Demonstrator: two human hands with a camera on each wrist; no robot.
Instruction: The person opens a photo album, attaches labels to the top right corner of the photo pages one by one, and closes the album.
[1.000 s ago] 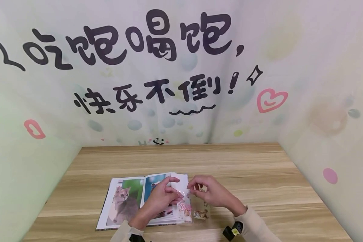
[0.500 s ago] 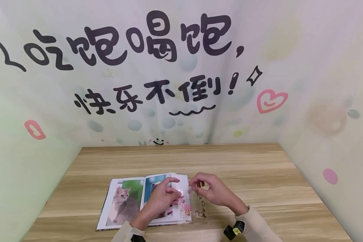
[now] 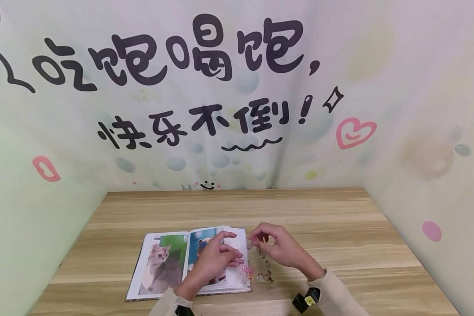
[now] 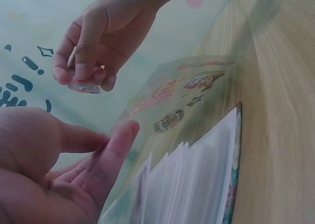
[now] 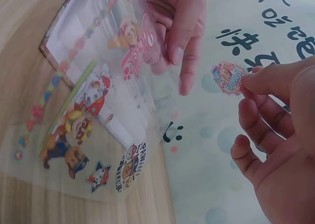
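Note:
A clear sticker sheet (image 5: 76, 123) printed with cartoon dogs, stars and a pink word is pinched between thumb and fingers of my left hand (image 3: 217, 256). It slants over the right edge of an open photo album (image 3: 237, 235). Up and to the right, my right hand (image 3: 280, 246) pinches a small pink-and-blue sticker (image 5: 229, 79) between thumb and index finger. In the right wrist view this sticker is apart from the sheet. The album shows a cat photo (image 3: 163, 272) on its left page; my left hand partly covers another animal photo (image 3: 201, 248) on the right.
The album lies on a wood-grain table (image 3: 320, 210). A pale curtain (image 3: 237, 171) with black lettering and coloured shapes hangs behind the table and at both sides. The album's loose inner pages (image 4: 167, 189) stand slightly fanned in the left wrist view.
My left hand and the sticker sheet have shifted slightly right. My right hand has moved a little up and right with the small sticker.

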